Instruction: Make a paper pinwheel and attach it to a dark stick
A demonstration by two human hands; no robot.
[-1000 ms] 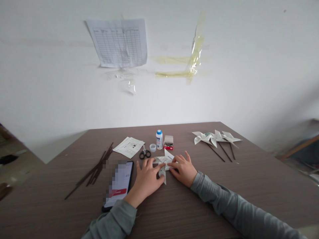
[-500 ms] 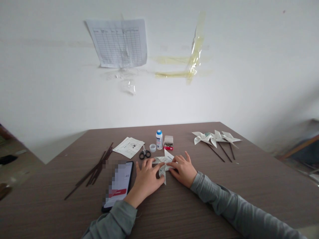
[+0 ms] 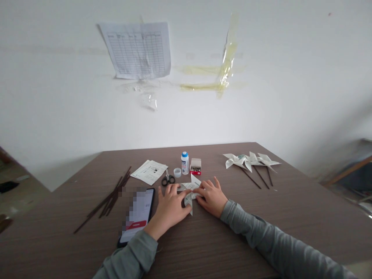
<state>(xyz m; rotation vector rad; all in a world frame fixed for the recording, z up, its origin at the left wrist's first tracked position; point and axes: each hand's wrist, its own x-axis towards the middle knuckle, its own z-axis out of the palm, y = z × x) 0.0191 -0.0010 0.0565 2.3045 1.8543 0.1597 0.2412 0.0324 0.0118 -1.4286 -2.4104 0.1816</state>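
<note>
"So, where is the paper pinwheel (image 3: pixel 188 199) under your hands?"

"It lies on the brown table (image 3: pixel 203 248), just below the middle of the frame, between your hands, its blades poking out around your fingers."

"And your left hand (image 3: pixel 170 209)?"

"It comes in from the lower left with its fingers spread, the forefinger reaching the pinwheel's centre and the thumb by the lowest blade. You're touching the paper, but I can't tell whether you pinch it or only press it."

"Your right hand (image 3: pixel 212 198)?"

"It meets the pinwheel from the right, fingertips gathered toward the centre, one finger lifted. Pinching or pressing, I can't tell there either."

"What sits above your hands?"

"A white bottle (image 3: pixel 185 164) with a blue cap, upright between a small clear cup (image 3: pixel 177 173) and an open red box (image 3: pixel 195 167). Scissors (image 3: pixel 168 179) lie near your left fingers."

"And toward the sides?"

"At left you have printed sheets (image 3: pixel 149 173), a phone (image 3: pixel 138 213) and a bundle of dark sticks (image 3: pixel 113 195); at right, other pinwheels (image 3: pixel 247 161) on sticks, overlapping."
</note>
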